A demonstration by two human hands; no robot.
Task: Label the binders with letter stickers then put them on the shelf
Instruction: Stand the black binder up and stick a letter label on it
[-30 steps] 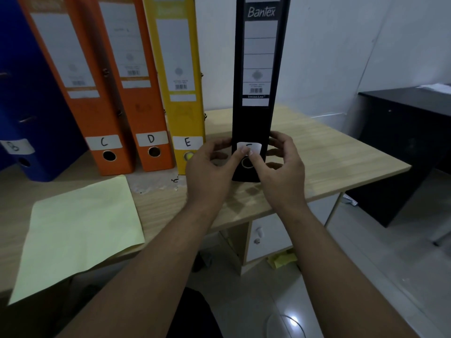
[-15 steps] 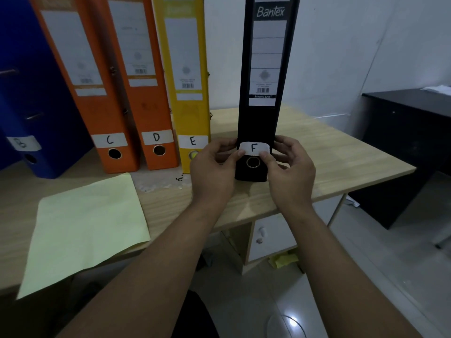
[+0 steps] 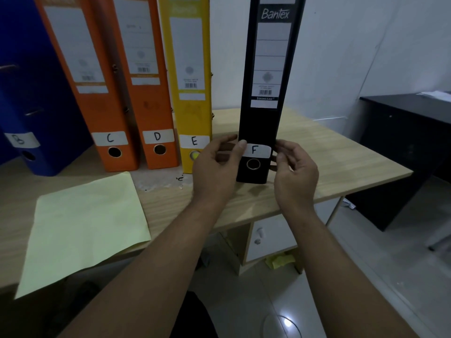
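The black binder stands upright on the desk in the middle of the frame, a little apart from the yellow binder at its left. The F sticker sits low on its spine, just above the ring hole. The left hand touches the sticker's left end with the thumb tip; its other fingers are loosely bent and grip nothing. The right hand is just beside the binder's right edge, relaxed, holding nothing.
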